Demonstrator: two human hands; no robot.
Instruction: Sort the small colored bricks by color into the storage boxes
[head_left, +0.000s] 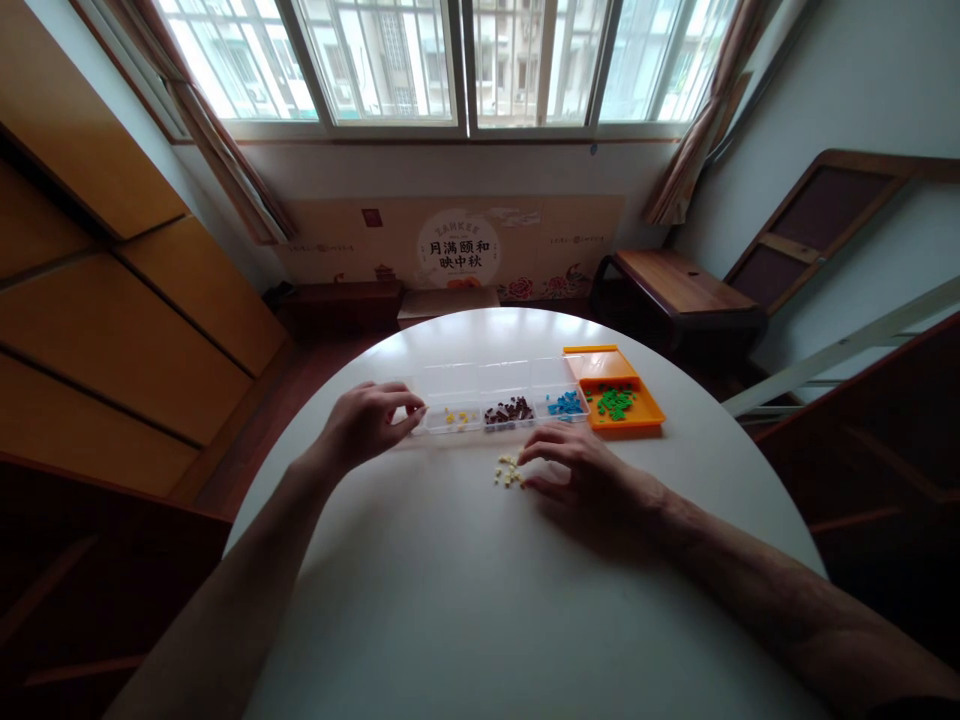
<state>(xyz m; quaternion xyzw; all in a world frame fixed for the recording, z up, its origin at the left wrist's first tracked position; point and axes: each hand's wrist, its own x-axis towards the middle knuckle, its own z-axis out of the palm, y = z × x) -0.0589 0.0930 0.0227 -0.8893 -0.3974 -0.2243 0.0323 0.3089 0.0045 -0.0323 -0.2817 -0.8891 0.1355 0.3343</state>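
Note:
My left hand (369,425) hovers at the left end of a clear plastic compartment box (471,428), thumb and fingertips pinched together. What sits in the pinch is too small to make out. The box holds a few yellow pieces (456,416), dark brown pieces (510,411) and blue pieces (566,403) in separate compartments; its clear lids stand open behind. In front of it, a loose cluster of tiny cream pieces (508,470) lies on the table. My right hand (581,465) is at the right side of this cluster, fingers curved and thumb apart.
An orange tray (652,410) with green pieces (616,403) stands to the right of the clear box, its lid folded back. All rest on a round white table (465,600). Beyond are a wooden side table (682,285), a window (465,70) and a wooden cabinet (142,370).

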